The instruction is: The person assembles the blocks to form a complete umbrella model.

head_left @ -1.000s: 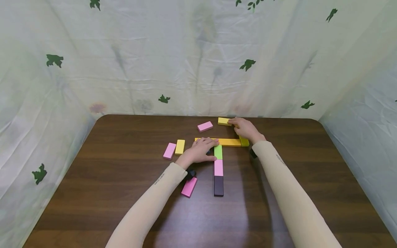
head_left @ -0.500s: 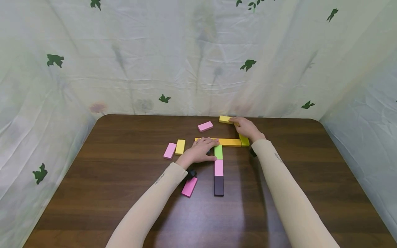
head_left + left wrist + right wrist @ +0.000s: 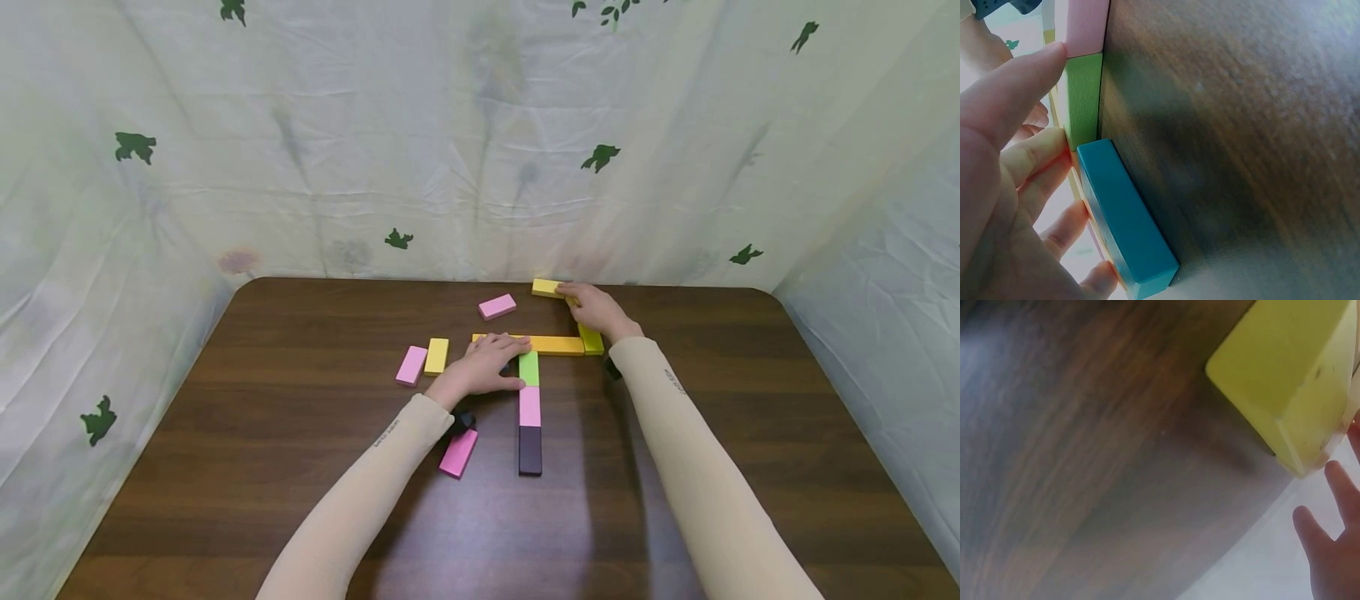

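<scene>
My left hand (image 3: 483, 363) lies spread over the yellow-orange bar (image 3: 557, 345), fingertips at it and thumb near the joint of the green block (image 3: 528, 367) and pink block (image 3: 529, 406). In the left wrist view its fingers touch a blue block (image 3: 1125, 215) beside the green block (image 3: 1084, 100). At the far table edge my right hand (image 3: 596, 310) touches the right end of a pale yellow block (image 3: 547, 287) with extended fingers; its thumb is hidden. An olive-yellow block (image 3: 591, 339) runs beneath this hand; in the right wrist view straight fingers lie beside the olive-yellow block (image 3: 1285, 369).
A dark block (image 3: 529, 451) ends the near column. Loose on the wooden table (image 3: 300, 467) lie a light pink block (image 3: 497, 307), a second yellow block (image 3: 437, 357), another pink block (image 3: 411, 366) and a deeper pink block (image 3: 458, 453). A patterned curtain (image 3: 450, 150) hangs behind.
The pale yellow block at the back has shifted slightly away and to the right, together with the right fingertips. The left hand stays in place.
</scene>
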Tool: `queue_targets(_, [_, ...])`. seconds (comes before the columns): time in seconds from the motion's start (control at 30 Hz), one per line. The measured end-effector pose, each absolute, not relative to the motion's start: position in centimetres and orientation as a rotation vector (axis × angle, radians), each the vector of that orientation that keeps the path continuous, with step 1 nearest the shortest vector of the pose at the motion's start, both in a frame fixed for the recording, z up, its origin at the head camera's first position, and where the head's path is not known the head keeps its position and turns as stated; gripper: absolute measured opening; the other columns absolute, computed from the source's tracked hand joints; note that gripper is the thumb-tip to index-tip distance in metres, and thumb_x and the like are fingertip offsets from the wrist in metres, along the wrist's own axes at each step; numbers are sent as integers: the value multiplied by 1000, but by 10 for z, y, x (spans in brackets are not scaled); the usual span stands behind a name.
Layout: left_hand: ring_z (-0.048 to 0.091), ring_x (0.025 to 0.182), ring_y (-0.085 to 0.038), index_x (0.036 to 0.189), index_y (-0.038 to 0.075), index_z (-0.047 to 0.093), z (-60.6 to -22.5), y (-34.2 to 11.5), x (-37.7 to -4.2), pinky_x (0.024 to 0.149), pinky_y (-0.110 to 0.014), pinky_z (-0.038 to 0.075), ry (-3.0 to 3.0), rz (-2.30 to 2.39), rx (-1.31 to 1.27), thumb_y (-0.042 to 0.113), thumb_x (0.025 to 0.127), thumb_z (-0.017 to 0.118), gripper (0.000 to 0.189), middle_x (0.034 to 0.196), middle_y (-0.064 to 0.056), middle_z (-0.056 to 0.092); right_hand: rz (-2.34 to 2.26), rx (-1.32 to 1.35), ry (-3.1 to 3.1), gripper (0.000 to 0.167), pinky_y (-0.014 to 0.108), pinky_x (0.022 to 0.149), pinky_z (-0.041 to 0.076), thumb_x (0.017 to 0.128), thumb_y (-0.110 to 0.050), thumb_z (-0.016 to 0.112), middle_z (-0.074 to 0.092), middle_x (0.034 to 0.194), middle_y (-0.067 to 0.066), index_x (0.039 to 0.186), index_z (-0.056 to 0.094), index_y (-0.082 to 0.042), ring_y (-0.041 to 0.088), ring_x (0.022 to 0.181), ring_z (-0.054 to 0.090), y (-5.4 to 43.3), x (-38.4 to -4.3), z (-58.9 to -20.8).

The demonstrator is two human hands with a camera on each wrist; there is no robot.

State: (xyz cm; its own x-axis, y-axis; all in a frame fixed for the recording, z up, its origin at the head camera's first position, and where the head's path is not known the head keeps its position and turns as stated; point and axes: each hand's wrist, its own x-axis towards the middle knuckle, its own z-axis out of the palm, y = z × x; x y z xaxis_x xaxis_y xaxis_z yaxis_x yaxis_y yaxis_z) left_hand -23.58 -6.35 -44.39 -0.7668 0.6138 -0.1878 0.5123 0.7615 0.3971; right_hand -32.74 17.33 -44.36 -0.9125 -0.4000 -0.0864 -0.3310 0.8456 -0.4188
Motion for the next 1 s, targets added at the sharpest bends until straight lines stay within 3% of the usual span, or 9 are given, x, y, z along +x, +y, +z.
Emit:
queue_targets(0.43, [23,139,-31,149,18,35,-446,-64,-237,108,-60,17,2645,487,867,38,91,65,68,152,-4,33,-653,-539,2815,46,48,110,23,98,-2,41,37,149,16,144,42,-2,33,138,27,175,-330,-445])
queue_targets(0.7, [24,139,-31,149,18,36,-446,-63,-237,108,-59,17,2648,487,877,38,91,65,67,152,-4,33,-746,-556,2861,51,48,108,27,92,-1,47,40,145,19,143,41,1,35,134,34,183,-327,-445])
queue_targets(1.0, [21,140,-30,150,20,34,-448,-64,-238,108,-58,16,2646,461,870,39,91,63,68,153,-3,31,-757,-543,2887,46,49,106,30,92,-2,49,44,141,23,138,47,5,38,130,38,190,-317,-446])
